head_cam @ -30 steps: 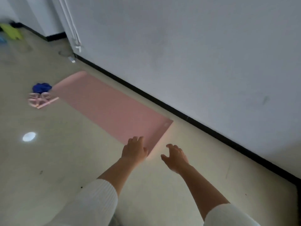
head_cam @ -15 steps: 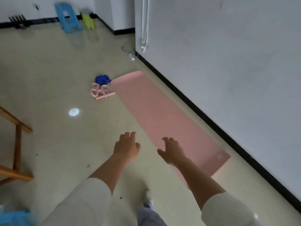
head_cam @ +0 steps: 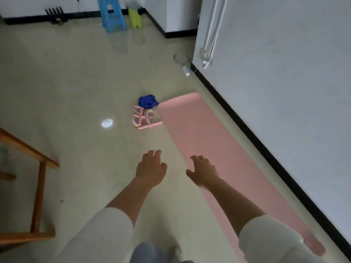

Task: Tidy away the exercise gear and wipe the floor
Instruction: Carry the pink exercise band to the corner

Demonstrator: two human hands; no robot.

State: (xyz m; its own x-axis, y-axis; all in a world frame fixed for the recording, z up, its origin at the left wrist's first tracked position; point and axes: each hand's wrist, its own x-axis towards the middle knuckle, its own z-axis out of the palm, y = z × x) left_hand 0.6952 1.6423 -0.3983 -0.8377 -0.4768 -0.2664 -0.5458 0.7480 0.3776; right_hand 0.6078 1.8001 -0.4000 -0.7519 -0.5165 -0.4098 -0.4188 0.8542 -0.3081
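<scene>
Exercise mat, pink, lies flat and unrolled along the wall, running from mid-frame down to the lower right corner.

Both my hands are out in front and hold nothing. The left hand is at centre frame over bare floor, palm down, fingers loosely spread. The right hand is just right of it, fingers splayed over the mat's long left edge; I cannot tell whether it touches the mat.

Above the hands, by the mat's far left corner, is a pink pull-band with loops and a bar, with a blue cloth bundle right behind it. Further out there is a wooden frame at the left edge and a blue stool at top centre.

A second ago both hands were at the mat's near short end. That end now sits lower right, the band and cloth are nearer centre, and the frame and stool have come into view.

My read is that I'm passing the mat and heading for the small gear first. Nothing is picked up and the wiping hasn't started.
</scene>
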